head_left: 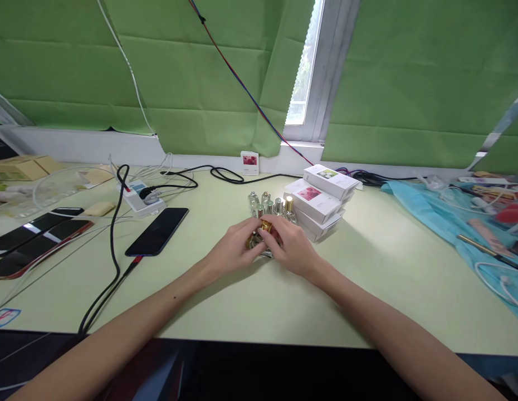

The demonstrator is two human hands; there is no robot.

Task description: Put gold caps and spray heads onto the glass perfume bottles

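Several small glass bottles [278, 206] with silver and gold caps stand in a group near the middle of the table. At the front of the group, my left hand [238, 242] and my right hand [290, 242] meet around a bottle with a gold cap [266, 225]. The fingers of both hands are closed about it from either side, and they hide most of its body. More glass shows beneath the fingers. Just right of the bottles is a stack of white boxes [319, 203] with pictures of fruit or flowers on them.
A dark phone [157, 231] with a cable lies to the left, below a white power strip [142, 201]. Two more phones [37, 239] are at the far left. Blue cloth [434, 217] with tools and cables covers the right side. A small box [249, 162] stands by the wall.
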